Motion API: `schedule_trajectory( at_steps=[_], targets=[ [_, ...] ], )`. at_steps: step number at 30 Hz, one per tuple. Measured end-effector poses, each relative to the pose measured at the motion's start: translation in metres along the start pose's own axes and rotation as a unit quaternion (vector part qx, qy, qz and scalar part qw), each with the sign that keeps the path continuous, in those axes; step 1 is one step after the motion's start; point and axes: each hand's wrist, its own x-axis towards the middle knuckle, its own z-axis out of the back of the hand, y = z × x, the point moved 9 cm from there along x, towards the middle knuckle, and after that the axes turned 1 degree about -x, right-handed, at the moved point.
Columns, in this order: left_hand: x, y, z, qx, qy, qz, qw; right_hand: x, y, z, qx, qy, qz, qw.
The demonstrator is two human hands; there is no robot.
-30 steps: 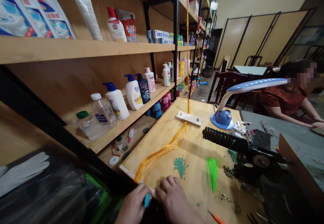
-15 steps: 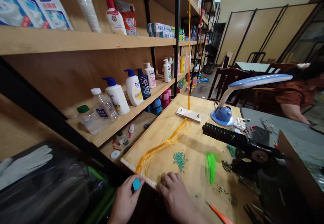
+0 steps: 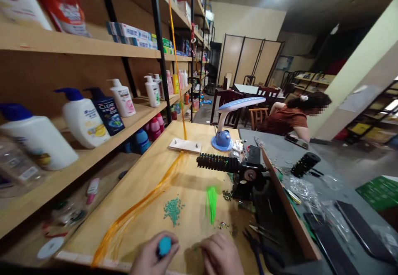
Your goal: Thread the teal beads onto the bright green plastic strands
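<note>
At the bottom edge of the head view, my left hand point(image 3: 152, 256) is closed on a small teal round object point(image 3: 164, 246). Beside it my right hand point(image 3: 221, 255) rests curled on the wooden table point(image 3: 149, 171); whether it holds anything is hidden. A bundle of orange strands point(image 3: 137, 211) runs from above, past a small wooden block point(image 3: 185, 145), down to the table's near edge by my left hand. Just ahead of my hands lie a pile of teal beads point(image 3: 173, 208) and a tuft of bright green strands point(image 3: 212, 196).
A black ribbed tool on a stand point(image 3: 233, 167) and a blue desk lamp point(image 3: 226, 130) stand on the table. Pliers point(image 3: 261, 246) lie right of my hand. Shelves with bottles point(image 3: 83, 117) line the left. A person point(image 3: 289, 117) sits at the far right table.
The view has swung right and upward, showing more of the room and the grey table. My hands have stayed at the near table edge, the left still holding the teal object.
</note>
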Motion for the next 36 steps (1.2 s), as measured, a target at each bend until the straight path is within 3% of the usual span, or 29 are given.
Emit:
schedule_trajectory(
  at_steps=[2, 3, 5, 9, 16, 20, 23, 28, 31, 36],
  targets=[
    [0.023, -0.016, -0.044, 0.102, 0.055, -0.016, 0.993, -0.011, -0.016, 0.020, -0.014, -0.013, -0.036, 0.999],
    [0.036, -0.019, -0.060, 0.185, 0.065, 0.001, 0.981, -0.016, -0.024, 0.028, -0.019, -0.017, -0.054, 0.998],
    [0.059, -0.029, -0.081, 0.238, 0.063, 0.008, 0.969, -0.029, -0.037, 0.039, -0.027, -0.020, -0.078, 0.996],
    [0.084, -0.043, -0.096, 0.328, 0.057, 0.039, 0.942, -0.051, -0.056, 0.046, -0.009, -0.021, -0.114, 0.993],
    [0.089, -0.050, -0.104, 0.380, 0.085, 0.080, 0.917, -0.063, -0.066, 0.047, 0.006, -0.030, -0.145, 0.989],
    [0.098, -0.039, -0.097, 0.334, 0.080, 0.088, 0.935, -0.062, -0.069, 0.053, 0.002, -0.034, -0.145, 0.989],
    [0.102, -0.029, -0.093, 0.244, 0.082, 0.095, 0.962, -0.063, -0.074, 0.053, 0.012, -0.038, -0.155, 0.987],
    [0.096, -0.021, -0.097, 0.051, 0.120, 0.117, 0.985, -0.060, -0.089, 0.033, 0.103, -0.024, -0.229, 0.968],
    [0.091, -0.025, -0.099, -0.029, 0.139, 0.129, 0.981, -0.053, -0.098, 0.015, 0.198, -0.010, -0.317, 0.928],
    [0.076, -0.033, -0.104, -0.124, 0.156, 0.143, 0.970, -0.038, -0.108, -0.005, 0.307, -0.022, -0.453, 0.837]
  ],
)
